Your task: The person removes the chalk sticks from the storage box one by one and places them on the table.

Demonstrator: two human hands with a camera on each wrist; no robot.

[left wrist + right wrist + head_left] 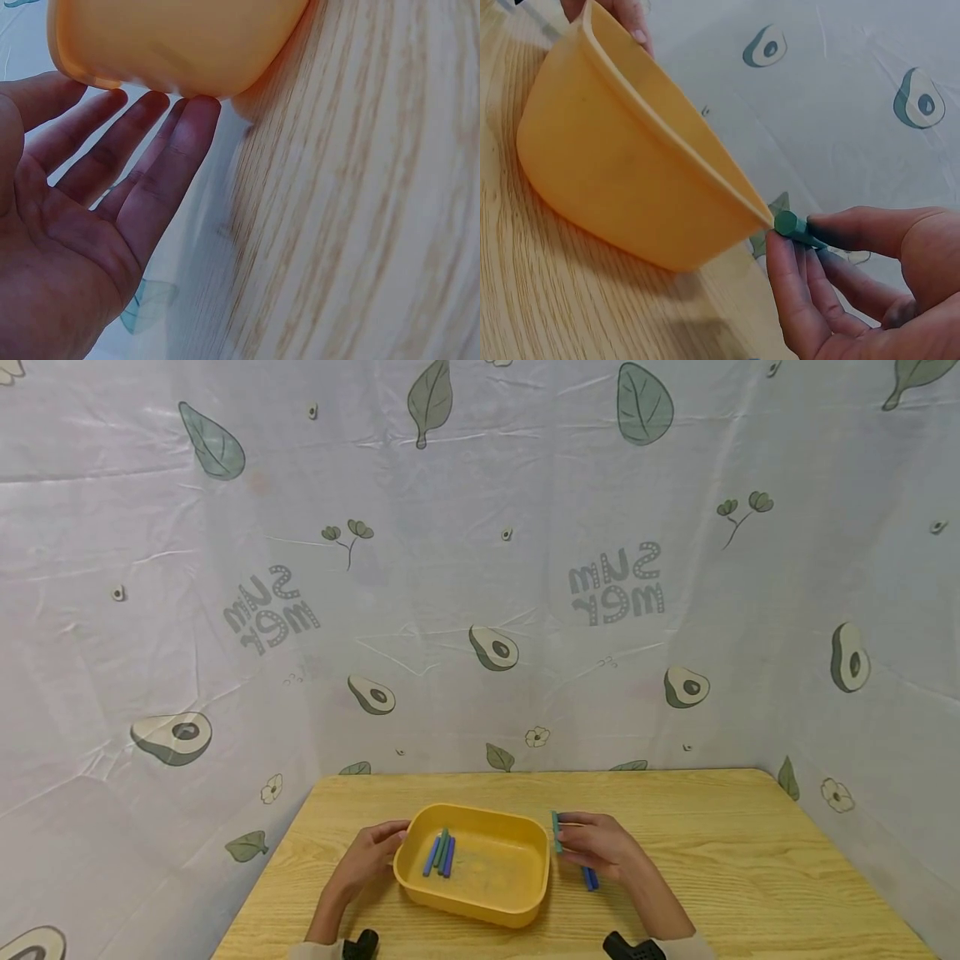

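A yellow basin stands on the wooden table, with several blue and green sticks lying in its left part. My left hand touches the basin's left end; in the left wrist view the fingers of that hand are nearly straight, their tips against the yellow wall. Beside the basin's right rim, my right hand pinches a green stick. The right wrist view shows this stick between thumb and fingers of the hand, close to the rim.
Blue sticks lie on the table below my right hand, partly hidden by it. Behind the table hangs a pale sheet printed with leaves and avocados, which also runs along both sides.
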